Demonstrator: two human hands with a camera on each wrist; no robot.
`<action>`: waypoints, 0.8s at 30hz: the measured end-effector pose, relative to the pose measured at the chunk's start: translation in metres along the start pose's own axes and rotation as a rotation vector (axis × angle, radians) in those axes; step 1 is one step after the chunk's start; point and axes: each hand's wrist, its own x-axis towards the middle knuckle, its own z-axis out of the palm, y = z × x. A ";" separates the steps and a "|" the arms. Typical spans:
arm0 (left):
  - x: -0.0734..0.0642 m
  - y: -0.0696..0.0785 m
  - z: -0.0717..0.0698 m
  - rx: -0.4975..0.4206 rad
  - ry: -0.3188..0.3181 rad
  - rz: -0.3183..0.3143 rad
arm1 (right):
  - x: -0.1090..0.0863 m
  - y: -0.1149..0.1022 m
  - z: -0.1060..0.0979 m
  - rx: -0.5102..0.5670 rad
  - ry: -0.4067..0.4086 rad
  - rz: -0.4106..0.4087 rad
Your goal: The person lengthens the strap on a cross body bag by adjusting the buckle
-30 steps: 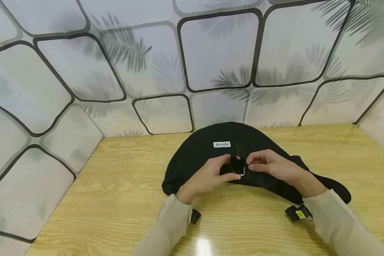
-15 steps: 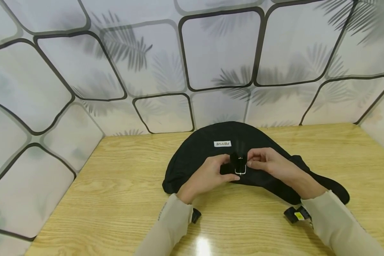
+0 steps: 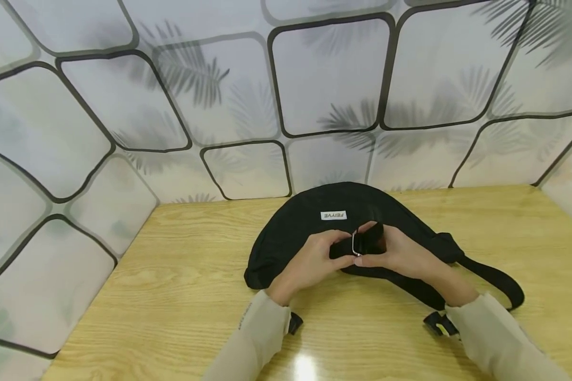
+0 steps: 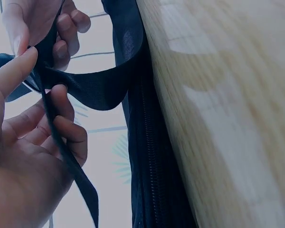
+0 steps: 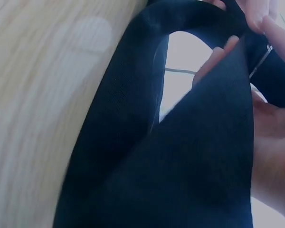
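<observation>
A black crescent-shaped bag (image 3: 286, 233) with a white label (image 3: 333, 215) lies on the wooden table. Its black webbing strap (image 3: 507, 286) carries a metal buckle (image 3: 354, 244), raised in front of the bag between both hands. My left hand (image 3: 307, 264) pinches the strap at the buckle's left side, thumb below and fingers above. From the other side, my right hand (image 3: 405, 255) grips the strap at the buckle, with its thumb tip near the left thumb. In the left wrist view, a strap end hangs past the left palm (image 4: 23, 185). Webbing hides much of the right hand in the right wrist view.
The wooden table (image 3: 171, 296) extends around the bag. Patterned wall covering (image 3: 329, 79) rises behind it and on the left. The strap loops out to the bag's right, by the right forearm. A zipper (image 4: 152, 156) runs along the bag's edge.
My right hand has moved left and now grips the strap right at the buckle. The buckle has turned sideways. The strap loop at the right has shifted, and the left hand stays nearly in place.
</observation>
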 end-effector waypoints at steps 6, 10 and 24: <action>-0.001 0.002 -0.001 -0.006 -0.001 0.005 | 0.001 -0.008 0.002 -0.111 0.056 0.042; -0.002 0.001 -0.001 0.004 -0.013 0.003 | 0.000 -0.009 0.001 -0.178 0.075 0.041; -0.006 -0.005 -0.005 0.022 0.028 0.039 | -0.011 -0.011 -0.020 -0.249 0.084 0.095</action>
